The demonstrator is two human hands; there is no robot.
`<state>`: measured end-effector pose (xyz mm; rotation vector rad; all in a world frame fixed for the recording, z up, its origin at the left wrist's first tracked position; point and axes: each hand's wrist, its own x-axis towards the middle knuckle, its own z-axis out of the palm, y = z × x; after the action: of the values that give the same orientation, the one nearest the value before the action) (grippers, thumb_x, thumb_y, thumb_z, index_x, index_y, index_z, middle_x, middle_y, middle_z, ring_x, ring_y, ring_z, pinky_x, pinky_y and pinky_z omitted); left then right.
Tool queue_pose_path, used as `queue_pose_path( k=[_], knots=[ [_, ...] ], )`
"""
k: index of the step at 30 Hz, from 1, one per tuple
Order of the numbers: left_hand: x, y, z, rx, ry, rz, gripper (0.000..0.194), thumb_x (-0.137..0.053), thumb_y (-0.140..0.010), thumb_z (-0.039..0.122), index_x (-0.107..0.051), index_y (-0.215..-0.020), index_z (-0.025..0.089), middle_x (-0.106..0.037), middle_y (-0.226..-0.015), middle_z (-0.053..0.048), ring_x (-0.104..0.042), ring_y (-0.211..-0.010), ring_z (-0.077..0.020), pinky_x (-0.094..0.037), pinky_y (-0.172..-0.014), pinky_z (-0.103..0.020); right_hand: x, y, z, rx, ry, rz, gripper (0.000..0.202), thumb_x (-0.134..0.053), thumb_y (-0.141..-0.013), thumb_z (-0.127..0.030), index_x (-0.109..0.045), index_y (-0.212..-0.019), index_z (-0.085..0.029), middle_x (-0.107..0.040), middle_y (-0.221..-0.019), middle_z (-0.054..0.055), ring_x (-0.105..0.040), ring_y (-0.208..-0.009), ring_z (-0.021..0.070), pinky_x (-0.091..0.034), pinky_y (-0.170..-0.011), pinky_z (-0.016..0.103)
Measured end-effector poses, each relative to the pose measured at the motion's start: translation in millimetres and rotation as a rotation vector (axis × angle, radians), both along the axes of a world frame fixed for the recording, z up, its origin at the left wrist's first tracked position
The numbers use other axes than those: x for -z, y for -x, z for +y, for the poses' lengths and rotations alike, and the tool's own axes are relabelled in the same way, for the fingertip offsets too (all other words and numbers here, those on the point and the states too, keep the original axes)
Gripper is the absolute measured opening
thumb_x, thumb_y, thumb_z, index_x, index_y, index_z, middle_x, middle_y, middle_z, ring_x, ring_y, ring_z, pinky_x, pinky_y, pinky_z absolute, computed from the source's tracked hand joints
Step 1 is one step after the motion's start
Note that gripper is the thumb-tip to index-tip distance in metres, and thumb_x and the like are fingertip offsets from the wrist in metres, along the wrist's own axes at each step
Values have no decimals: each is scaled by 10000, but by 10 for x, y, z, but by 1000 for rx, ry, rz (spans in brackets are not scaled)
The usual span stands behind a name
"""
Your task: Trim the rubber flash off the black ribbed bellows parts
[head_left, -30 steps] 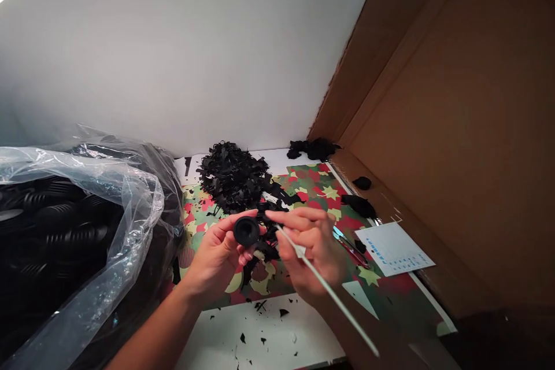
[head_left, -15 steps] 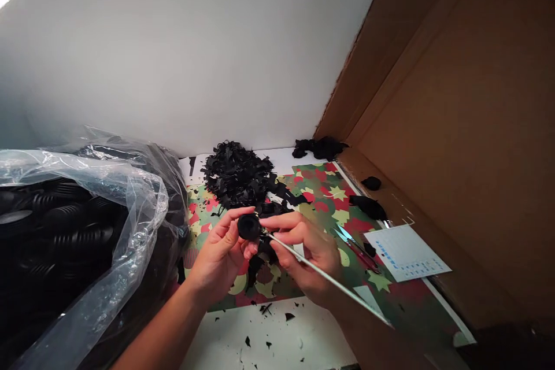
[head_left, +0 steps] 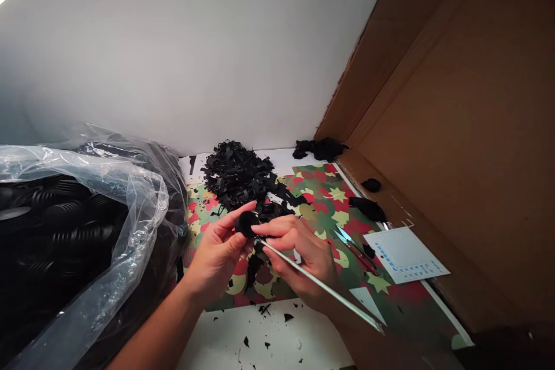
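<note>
Between its thumb and fingers, my left hand (head_left: 221,248) grips a small black ribbed rubber part (head_left: 245,224), round, with its open end turned partly toward me. My right hand (head_left: 306,254) is closed in a pen-like hold on a long thin pale rod-shaped tool (head_left: 323,282). The tool's front end is at the rubber part's lower right edge; its exact tip is hidden by fingers. My right fingertips touch the part's rim. Just beyond both hands lies a heap of black rubber trimmings (head_left: 238,173).
A clear plastic bag (head_left: 147,185) full of black ribbed parts (head_left: 65,211) stands at left. Scissors (head_left: 356,250) and a white printed card (head_left: 407,254) lie right on the camouflage-patterned sheet (head_left: 321,185). Black scraps (head_left: 325,148) sit by the cardboard wall (head_left: 468,127).
The black rubber part has tilted in my left hand, so its ribbed side now shows. My right hand and the tool have shifted slightly left.
</note>
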<state>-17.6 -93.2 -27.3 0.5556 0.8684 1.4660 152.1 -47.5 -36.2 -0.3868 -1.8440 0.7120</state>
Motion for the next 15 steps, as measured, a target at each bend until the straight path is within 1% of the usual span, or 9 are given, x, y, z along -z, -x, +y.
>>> queue_pose_path(
  k=[7, 11, 13, 15],
  knots=[
    [-6, 6, -28, 25, -19, -5, 533, -982, -630, 318, -830, -1124, 190, -648, -661, -8, -475, -531, -59, -397, -519, -178, 6, -27, 2, -19, 3, -34, 200, -620, -912, -67, -629, -946, -264, -804, -1141, 36, -713, -983, 202, -608, -846, 374],
    [-4, 8, -32, 31, -20, -5, 508, -964, -664, 309, -819, -1137, 190, -663, -702, -12, -497, -541, -68, -418, -527, -185, 18, -9, -8, -28, -40, -52, 193, -604, -921, -72, -616, -949, -263, -804, -1147, 37, -714, -975, 204, -603, -832, 380],
    [-12, 4, -31, 32, -24, -12, 481, -956, -678, 294, -817, -1133, 219, -670, -736, -6, -515, -546, -66, -423, -525, -178, 26, 21, -8, 15, -105, -82, 212, -592, -922, -50, -610, -957, -258, -808, -1133, 32, -721, -946, 194, -588, -813, 367],
    [-25, 3, -32, 25, -33, -29, 485, -956, -679, 291, -812, -1140, 254, -697, -784, -13, -540, -566, -69, -431, -532, -171, 29, 39, 13, 110, -175, -62, 216, -575, -930, -40, -603, -954, -253, -809, -1122, 35, -727, -909, 184, -573, -800, 361]
  ],
)
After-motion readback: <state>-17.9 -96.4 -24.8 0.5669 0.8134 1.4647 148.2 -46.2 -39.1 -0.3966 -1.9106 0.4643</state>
